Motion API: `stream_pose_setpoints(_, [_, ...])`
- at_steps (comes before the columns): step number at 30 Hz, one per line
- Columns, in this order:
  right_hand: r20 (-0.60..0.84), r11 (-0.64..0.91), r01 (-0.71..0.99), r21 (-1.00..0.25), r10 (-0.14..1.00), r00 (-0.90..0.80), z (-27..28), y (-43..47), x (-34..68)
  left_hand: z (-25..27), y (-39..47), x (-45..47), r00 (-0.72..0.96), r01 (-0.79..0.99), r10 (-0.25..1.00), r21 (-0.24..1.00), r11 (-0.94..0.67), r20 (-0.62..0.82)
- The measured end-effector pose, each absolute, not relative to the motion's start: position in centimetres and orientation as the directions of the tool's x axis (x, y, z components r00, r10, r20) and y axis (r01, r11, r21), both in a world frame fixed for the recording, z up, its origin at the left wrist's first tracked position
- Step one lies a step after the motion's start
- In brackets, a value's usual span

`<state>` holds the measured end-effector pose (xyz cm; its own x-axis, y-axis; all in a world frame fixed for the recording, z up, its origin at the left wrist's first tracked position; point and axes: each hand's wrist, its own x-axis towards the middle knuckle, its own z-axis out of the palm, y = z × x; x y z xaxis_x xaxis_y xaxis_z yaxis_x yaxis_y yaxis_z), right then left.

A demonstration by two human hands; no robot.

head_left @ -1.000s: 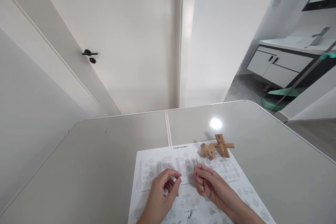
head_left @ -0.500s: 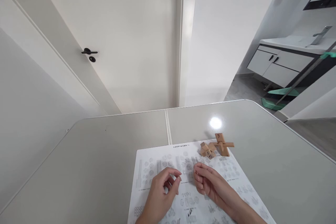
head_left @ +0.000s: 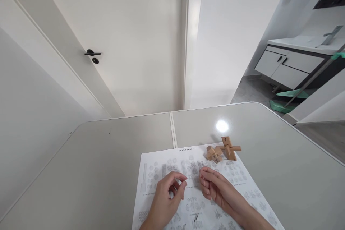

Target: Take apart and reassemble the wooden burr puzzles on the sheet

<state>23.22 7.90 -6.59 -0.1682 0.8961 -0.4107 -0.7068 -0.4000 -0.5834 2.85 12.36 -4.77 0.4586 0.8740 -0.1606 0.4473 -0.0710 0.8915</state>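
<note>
My left hand rests over the printed paper sheet, its fingers curved and a small gap between thumb and forefinger, with nothing in it. Facing it from the right, my right hand is loosely closed, thumb laid against the forefinger, and no object shows in its fingers. Just beyond the right hand sits a small interlocking wooden puzzle with dark marks on it. Close against it on the right is a cross-shaped wooden puzzle with a numeral on its upper end. Neither hand touches the puzzles.
The sheet, covered with small line drawings, lies on a grey folding table with a seam and pale edging. Behind the table is a white door with a black handle. To the right stand a washbasin cabinet and a green dustpan.
The whole view shifts very slightly to the right. Hands, sheet and wooden puzzles keep their places relative to each other.
</note>
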Motion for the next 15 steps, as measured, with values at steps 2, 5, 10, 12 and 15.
stream_pose_setpoints(2, [-0.416,-0.402,-0.708,-0.58,0.894,-0.166,-6.45,7.91,23.19,-4.76,12.36,2.82,0.46,0.446,0.874,0.892,-0.072,-0.159])
stream_pose_setpoints(5, [-0.423,-0.405,-0.702,-0.586,0.892,-0.161,-6.18,7.95,23.22,-4.68,12.34,2.83,0.465,0.44,0.872,0.895,-0.076,-0.155])
stream_pose_setpoints(10, [-0.426,-0.411,-0.699,-0.585,0.889,-0.166,-6.21,7.84,23.33,-4.49,12.39,2.99,0.457,0.444,0.875,0.893,-0.071,-0.158])
stream_pose_setpoints(12, [-0.421,-0.407,-0.702,-0.585,0.892,-0.167,-6.34,7.79,23.33,-4.51,12.44,3.02,0.457,0.444,0.876,0.893,-0.077,-0.152])
stream_pose_setpoints(15, [-0.409,-0.402,-0.704,-0.586,0.896,-0.171,-6.45,7.79,23.33,-4.69,12.47,2.96,0.461,0.445,0.874,0.892,-0.078,-0.154])
